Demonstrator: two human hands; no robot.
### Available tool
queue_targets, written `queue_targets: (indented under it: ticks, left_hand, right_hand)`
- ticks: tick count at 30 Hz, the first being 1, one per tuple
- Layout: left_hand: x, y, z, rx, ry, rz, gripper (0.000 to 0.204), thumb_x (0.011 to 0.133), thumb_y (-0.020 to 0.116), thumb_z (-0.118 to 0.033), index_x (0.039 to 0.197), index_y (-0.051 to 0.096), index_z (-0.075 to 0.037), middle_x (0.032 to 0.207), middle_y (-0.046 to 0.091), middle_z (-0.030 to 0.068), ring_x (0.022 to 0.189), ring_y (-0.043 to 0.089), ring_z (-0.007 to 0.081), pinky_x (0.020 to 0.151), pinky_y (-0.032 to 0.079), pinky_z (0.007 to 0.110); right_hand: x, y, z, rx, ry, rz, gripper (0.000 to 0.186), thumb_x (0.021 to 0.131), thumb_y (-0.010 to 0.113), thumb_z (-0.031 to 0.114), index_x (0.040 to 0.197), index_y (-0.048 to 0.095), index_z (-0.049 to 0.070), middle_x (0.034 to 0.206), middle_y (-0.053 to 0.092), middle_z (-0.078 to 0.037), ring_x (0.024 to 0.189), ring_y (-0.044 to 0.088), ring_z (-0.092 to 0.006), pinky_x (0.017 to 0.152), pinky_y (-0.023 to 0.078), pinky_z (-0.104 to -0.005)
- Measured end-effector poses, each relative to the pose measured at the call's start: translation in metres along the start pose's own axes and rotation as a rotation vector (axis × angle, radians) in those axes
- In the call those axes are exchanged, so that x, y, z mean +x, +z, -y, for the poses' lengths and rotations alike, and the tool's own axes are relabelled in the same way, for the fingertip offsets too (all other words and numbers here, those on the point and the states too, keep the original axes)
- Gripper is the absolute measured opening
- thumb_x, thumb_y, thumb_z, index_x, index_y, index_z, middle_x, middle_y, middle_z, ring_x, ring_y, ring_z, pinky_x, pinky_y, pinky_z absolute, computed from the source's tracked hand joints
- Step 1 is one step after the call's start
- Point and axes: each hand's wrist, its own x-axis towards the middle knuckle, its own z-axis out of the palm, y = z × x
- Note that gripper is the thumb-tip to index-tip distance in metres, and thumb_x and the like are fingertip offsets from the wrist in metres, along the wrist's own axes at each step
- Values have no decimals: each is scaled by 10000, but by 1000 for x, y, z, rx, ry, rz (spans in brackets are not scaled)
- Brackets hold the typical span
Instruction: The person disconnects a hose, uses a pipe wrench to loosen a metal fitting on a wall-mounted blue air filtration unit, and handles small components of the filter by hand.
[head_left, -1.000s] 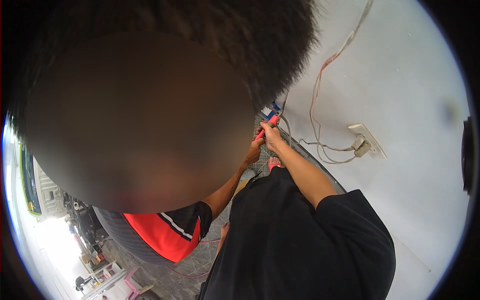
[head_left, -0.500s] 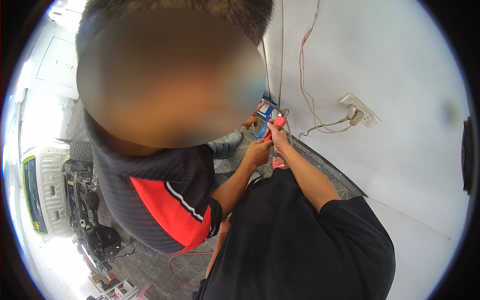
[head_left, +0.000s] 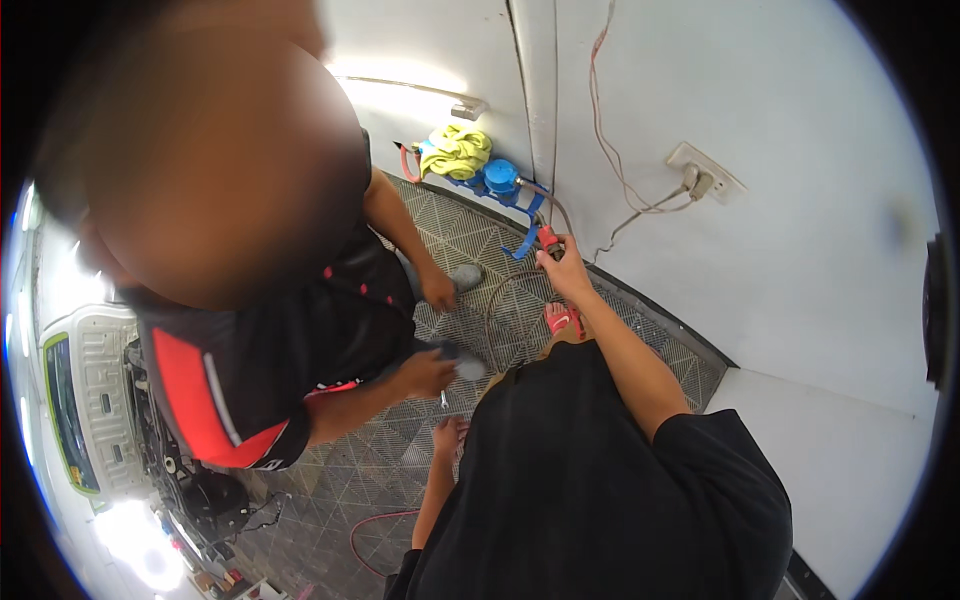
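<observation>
My right hand (head_left: 563, 270) is shut on a red tool (head_left: 548, 237) with a dark fitting, beside a blue bracket (head_left: 520, 243) and hose. My left hand (head_left: 450, 436) hangs low by my dark shirt, fingers loosely bent and apart, with nothing visible in it. Just above it, a co-worker's hand (head_left: 425, 372) holds what looks like a small wrench (head_left: 443, 398). A blue cylindrical device (head_left: 500, 176) and a crumpled yellow cloth (head_left: 455, 150) sit on a blue rack by the wall.
The co-worker (head_left: 270, 350) stands close at my left, face blurred. A wall socket (head_left: 730, 188) with plugs and wires is at right. A vehicle body (head_left: 95, 390) is at far left. A red hose (head_left: 360, 530) lies on the tiled floor (head_left: 330, 480).
The co-worker's hand has left the red tool and moved down and left, and the co-worker leaned away leftward, revealing the rack and cloth. My right hand still grips the tool.
</observation>
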Motion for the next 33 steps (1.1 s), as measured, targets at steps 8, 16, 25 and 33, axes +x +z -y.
queue_targets:
  ticks: [8,16,25,33]
  left_hand:
    - [36,40,-48,70,263,182,329,1028,542,-278,1143,665,5,893,704,74,731,667,168,654,542,306]
    - [59,81,-126,-10,283,294,293,1032,573,-263,1124,683,-7,924,717,72,791,683,138,698,544,278]
    - [99,85,-235,-107,184,254,298,1050,546,-243,1150,665,11,970,699,78,855,685,163,774,568,303]
    - [173,105,-296,-56,124,553,298,1055,533,-249,1151,672,-4,980,696,54,875,662,146,784,540,276]
  right_hand:
    - [-56,-15,18,349,401,115,381,1015,551,225,1333,434,50,880,654,-111,599,594,-146,516,561,-314]
    - [23,0,47,183,407,112,350,1012,533,320,1180,485,17,806,673,-123,515,569,-138,432,492,-299]
    - [146,24,76,-111,399,44,353,1026,490,286,1168,451,-34,816,681,-156,516,579,-157,417,478,-303]
    - [197,56,103,-407,526,46,309,1040,461,236,1204,456,-26,834,692,-164,519,574,-159,430,484,-304]
